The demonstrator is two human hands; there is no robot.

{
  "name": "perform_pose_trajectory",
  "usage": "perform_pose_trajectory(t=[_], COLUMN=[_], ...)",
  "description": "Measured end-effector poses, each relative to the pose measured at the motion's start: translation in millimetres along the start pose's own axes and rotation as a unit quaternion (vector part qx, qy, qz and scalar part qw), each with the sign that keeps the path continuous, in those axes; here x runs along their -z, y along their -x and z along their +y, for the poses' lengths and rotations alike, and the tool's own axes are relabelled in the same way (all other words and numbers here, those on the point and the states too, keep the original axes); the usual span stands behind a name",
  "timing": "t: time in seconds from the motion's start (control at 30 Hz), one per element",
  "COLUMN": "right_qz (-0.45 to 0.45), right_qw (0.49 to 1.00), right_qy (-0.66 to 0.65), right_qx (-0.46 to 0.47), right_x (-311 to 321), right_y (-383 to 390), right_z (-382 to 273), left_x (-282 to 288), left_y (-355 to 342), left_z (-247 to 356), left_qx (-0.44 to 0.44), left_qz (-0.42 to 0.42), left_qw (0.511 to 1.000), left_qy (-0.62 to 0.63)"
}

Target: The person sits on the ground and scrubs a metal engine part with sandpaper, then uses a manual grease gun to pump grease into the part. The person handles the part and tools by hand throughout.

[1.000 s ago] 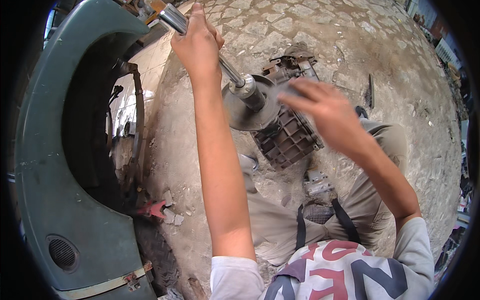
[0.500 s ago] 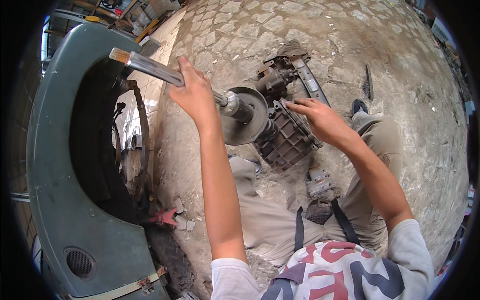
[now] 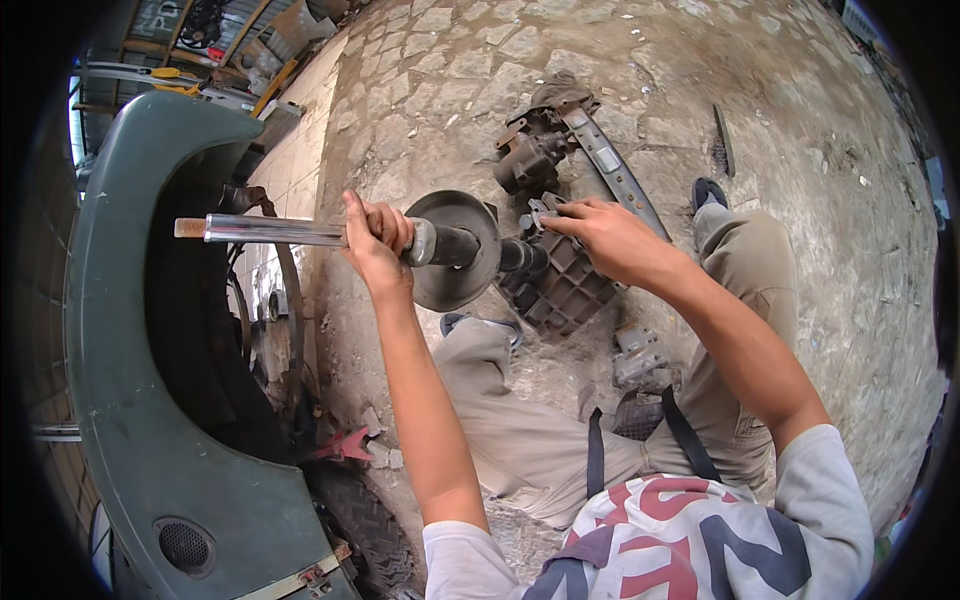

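A car suspension strut (image 3: 448,248) lies across in front of me, its chrome rod to the left with a threaded tip and a round dished spring seat near its middle. My left hand (image 3: 380,235) is wrapped round the rod, just beside the dark body's collar. At the strut's right end sits a ribbed metal housing (image 3: 565,285). My right hand (image 3: 605,235) reaches over this housing with its fingers stretched, the fingertips at a small metal fitting (image 3: 537,213) on its upper edge. The thumb of that hand is hidden.
A green car body panel (image 3: 130,400) with a wheel arch stands at left, a red stand (image 3: 343,444) beside it. Beyond the housing lie a dark cylindrical part (image 3: 530,165) and a metal channel (image 3: 618,175). A smaller metal part (image 3: 640,355) rests between my legs.
The strut has swung from a slant to nearly level, its threaded tip moving down and left. My left hand has slid along the rod toward the collar. My right hand has shifted slightly left.
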State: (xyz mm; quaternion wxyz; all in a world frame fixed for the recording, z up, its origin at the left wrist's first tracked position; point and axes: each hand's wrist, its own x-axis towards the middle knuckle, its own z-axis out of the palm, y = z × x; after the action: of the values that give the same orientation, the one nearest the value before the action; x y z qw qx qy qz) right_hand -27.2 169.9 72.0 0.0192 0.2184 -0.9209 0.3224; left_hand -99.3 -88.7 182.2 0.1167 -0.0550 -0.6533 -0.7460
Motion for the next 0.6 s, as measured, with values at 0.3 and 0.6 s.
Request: perform_pose_trajectory(t=[0.3,0.6], right_qz=[-0.016,0.156], right_qw=[1.0,0.986], right_qy=[0.006,-0.049], right_qx=[0.0,0.038], right_x=[-5.3,-9.9], right_y=[0.0,-11.3], right_z=[-0.5,-1.6], left_x=[-12.6,-41.5], left_y=[7.6,-30.9], left_z=[25.4,158.4], left_qx=[-0.043,-0.26], left_qz=[-0.013,0.037], left_qw=[0.997,0.964], left_qy=[-0.066,-0.036])
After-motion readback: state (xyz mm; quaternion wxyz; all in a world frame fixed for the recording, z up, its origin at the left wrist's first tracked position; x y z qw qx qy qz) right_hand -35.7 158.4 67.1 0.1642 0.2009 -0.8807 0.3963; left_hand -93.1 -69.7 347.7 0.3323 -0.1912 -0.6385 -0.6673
